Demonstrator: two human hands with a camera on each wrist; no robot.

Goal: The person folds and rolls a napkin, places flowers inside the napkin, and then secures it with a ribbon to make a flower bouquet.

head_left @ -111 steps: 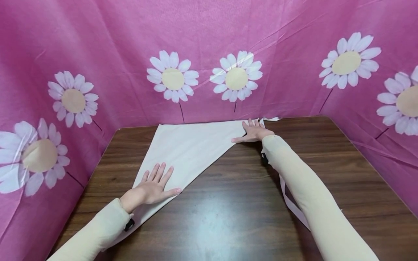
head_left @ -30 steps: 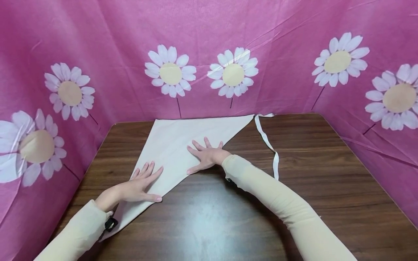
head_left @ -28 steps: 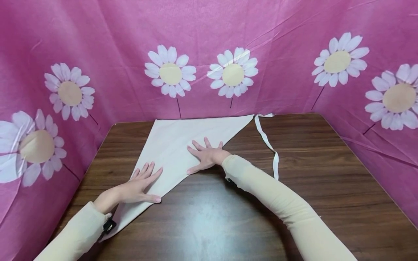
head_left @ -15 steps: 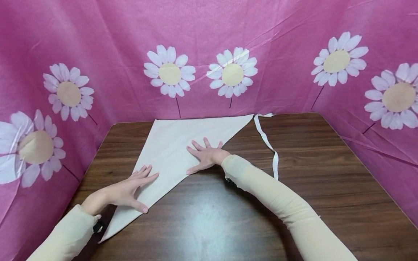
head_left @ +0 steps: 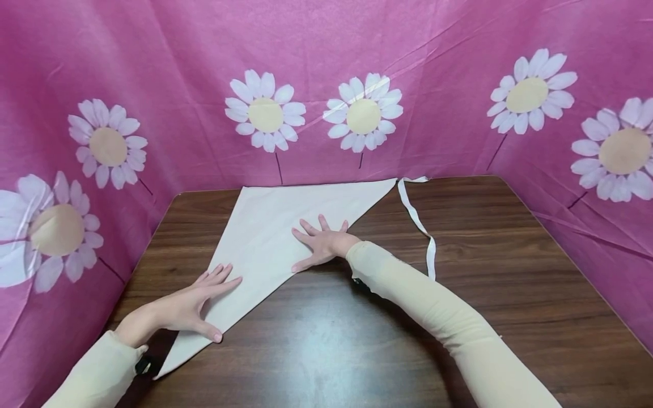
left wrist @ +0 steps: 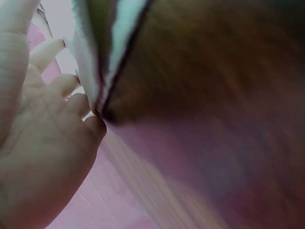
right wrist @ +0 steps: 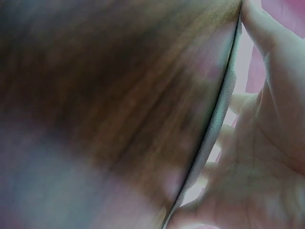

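A white cloth (head_left: 265, 238) lies folded on the table, with one long slanting edge towards me and a pointed near corner. From its far right corner a narrow white strap (head_left: 415, 218) trails over the wood. My left hand (head_left: 186, 306) rests on the lower left part, fingers spread and thumb at the slanting edge. My right hand (head_left: 323, 246) lies with spread fingers on the middle of that edge. In the left wrist view, layers of the cloth (left wrist: 86, 52) show beside the left hand (left wrist: 43, 138). The right wrist view has the cloth's edge (right wrist: 217, 114) along the right hand (right wrist: 257, 143).
The dark wooden table (head_left: 510, 272) has a bright glare patch near its front middle. A pink curtain (head_left: 316, 39) printed with white daisies hangs behind the table and along both sides.
Since the earliest frame, my right hand has moved from the far right corner to mid-edge, uncovering the strap. My left hand has slid down and left along the cloth. The right hand now stays still.
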